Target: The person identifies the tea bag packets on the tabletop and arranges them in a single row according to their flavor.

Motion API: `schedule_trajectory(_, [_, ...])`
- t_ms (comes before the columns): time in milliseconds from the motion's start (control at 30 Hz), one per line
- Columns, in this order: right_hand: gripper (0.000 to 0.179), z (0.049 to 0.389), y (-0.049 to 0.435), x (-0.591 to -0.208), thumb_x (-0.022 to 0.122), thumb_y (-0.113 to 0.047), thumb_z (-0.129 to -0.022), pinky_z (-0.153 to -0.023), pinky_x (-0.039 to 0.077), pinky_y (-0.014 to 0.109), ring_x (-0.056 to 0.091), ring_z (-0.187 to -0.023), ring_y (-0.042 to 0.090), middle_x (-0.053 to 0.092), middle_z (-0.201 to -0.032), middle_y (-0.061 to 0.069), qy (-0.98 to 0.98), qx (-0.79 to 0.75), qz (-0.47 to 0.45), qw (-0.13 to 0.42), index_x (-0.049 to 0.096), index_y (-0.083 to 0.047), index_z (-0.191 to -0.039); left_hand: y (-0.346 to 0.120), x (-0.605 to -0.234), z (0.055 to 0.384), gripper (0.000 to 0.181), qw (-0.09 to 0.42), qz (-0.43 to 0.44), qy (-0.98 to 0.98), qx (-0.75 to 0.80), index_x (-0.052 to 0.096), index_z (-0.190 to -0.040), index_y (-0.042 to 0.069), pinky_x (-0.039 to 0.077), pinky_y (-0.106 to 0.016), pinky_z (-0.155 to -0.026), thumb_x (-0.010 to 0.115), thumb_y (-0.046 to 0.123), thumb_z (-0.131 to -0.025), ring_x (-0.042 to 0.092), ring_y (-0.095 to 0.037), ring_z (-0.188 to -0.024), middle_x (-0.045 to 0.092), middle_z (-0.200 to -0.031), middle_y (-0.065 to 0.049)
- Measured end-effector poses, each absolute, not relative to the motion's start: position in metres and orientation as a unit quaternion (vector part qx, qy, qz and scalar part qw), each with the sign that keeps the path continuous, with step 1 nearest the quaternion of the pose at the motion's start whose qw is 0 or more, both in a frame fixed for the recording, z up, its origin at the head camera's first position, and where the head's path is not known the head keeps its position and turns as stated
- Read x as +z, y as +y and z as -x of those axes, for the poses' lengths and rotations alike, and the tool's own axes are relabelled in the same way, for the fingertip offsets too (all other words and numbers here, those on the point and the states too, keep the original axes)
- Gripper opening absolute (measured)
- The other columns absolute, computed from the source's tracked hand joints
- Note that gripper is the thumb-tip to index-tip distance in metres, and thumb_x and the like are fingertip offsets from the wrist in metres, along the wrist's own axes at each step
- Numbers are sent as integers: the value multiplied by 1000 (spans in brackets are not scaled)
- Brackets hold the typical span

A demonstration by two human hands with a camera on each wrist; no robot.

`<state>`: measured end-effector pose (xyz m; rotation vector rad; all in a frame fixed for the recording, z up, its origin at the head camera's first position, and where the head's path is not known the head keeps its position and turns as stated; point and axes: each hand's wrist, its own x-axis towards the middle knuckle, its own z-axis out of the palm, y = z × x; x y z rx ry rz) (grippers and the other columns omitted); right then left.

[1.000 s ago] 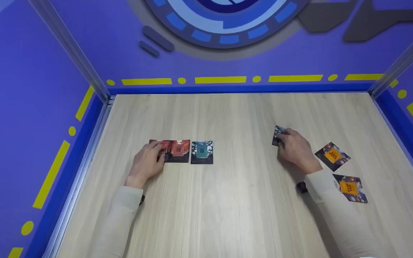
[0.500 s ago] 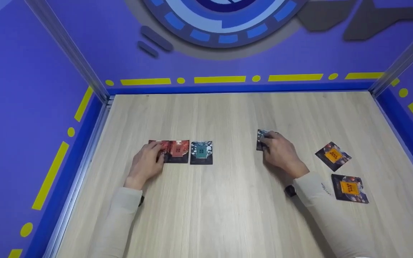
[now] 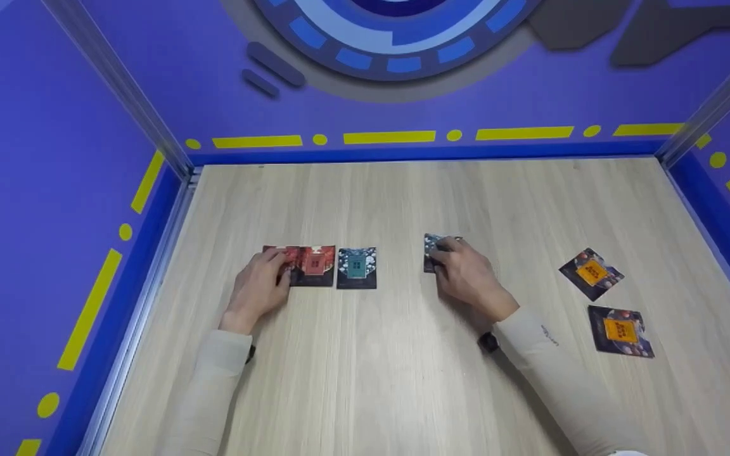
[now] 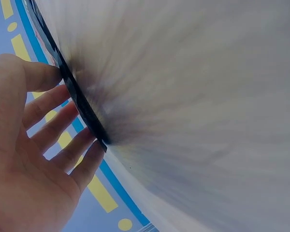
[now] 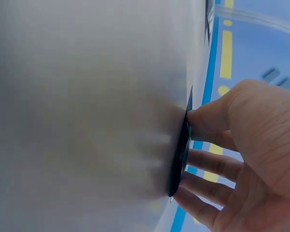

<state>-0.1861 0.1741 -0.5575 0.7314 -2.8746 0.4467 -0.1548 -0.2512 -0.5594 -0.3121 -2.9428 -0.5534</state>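
In the head view, my left hand (image 3: 257, 288) holds the left one of two red-and-black cards at its edges, fingers and thumb bent down onto it. The other red card (image 3: 317, 266) lies against it, with a teal-and-black card (image 3: 357, 268) just to the right. Across a gap, my right hand (image 3: 471, 275) grips a second teal card (image 3: 430, 253) between thumb and fingers, and partly covers it. The left wrist view shows the thumb and fingertips along a dark card edge (image 4: 82, 104). In the right wrist view the held card (image 5: 181, 154) appears edge-on, thumb and fingertips touching it.
Two orange-labelled dark cards lie to the right: a turned one (image 3: 592, 273) and, nearer, another (image 3: 620, 331). The light wooden table (image 3: 390, 380) meets blue-purple walls (image 3: 403, 114) at the back and sides.
My right hand has moved left across the table with the teal card, toward the other teal card. My left hand and the red cards stay in place.
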Motion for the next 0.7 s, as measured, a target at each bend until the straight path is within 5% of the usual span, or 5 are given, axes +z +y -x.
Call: schedule_trajectory(700, [33, 169, 102, -555, 69, -15, -99, -92, 63, 52, 67, -121, 40, 67, -138, 16, -951, 136, -276, 34, 77, -11, -131, -251, -558, 154, 33, 66, 103, -974, -190, 72, -130, 0, 55, -55, -106, 66, 15, -101, 65, -40, -124, 67, -141, -18])
